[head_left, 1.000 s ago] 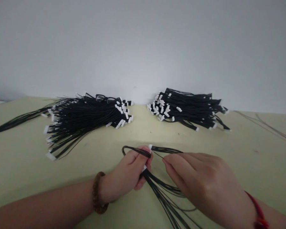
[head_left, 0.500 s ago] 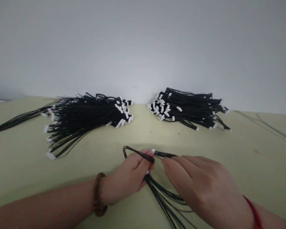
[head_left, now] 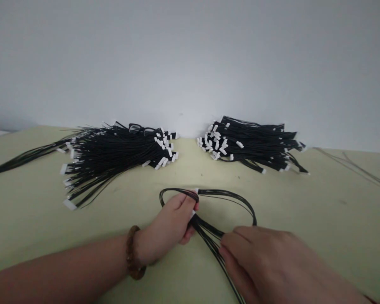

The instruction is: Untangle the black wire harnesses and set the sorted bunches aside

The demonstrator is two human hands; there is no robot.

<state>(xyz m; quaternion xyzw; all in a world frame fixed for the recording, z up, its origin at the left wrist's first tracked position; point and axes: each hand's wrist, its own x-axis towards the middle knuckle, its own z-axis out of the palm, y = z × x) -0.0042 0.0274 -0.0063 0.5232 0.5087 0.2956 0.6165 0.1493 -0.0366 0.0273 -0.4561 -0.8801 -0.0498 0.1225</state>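
Note:
A black wire harness (head_left: 228,194) with white connectors lies looped between my two hands. My left hand (head_left: 177,217) is closed around it, and a small loop of wires bends back over the thumb. One white connector (head_left: 192,215) shows below my left fingers, and another sits at the fingertips. My right hand (head_left: 266,257) is curled over the wires to the right of the left hand, where a wide loop comes down to it. Its fingertips are partly hidden, and loose wire strands run out below toward the front edge of the view.
Behind my hands lie two piles of black wire harnesses with white connectors, a left pile (head_left: 114,150) and a right pile (head_left: 256,143). Eyeglasses (head_left: 142,129) rest on the left pile. Thin loose wires (head_left: 351,162) lie at the right. A pale wall (head_left: 190,63) stands behind the table.
My right hand has moved down and nearer to me, and the harness now arches in a wide loop to it. My left hand has shifted slightly left and up, still holding the harness.

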